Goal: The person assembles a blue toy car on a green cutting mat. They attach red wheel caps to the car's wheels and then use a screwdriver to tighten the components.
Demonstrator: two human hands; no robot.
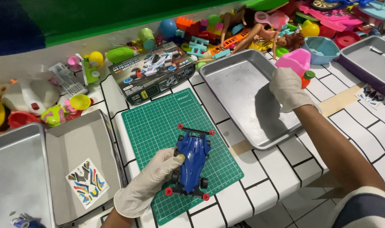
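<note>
Lying lengthwise on the mat, blue toy car [193, 162] noses away.

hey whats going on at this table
A person in white gloves works at a tiled table. The left hand grips a blue toy race car by its side on a green cutting mat. The right hand reaches over a metal tray and touches a pink toy. The car's box lies behind the mat, a sticker sheet sits in an open box lid on the left, and loose toys crowd the back.
</note>
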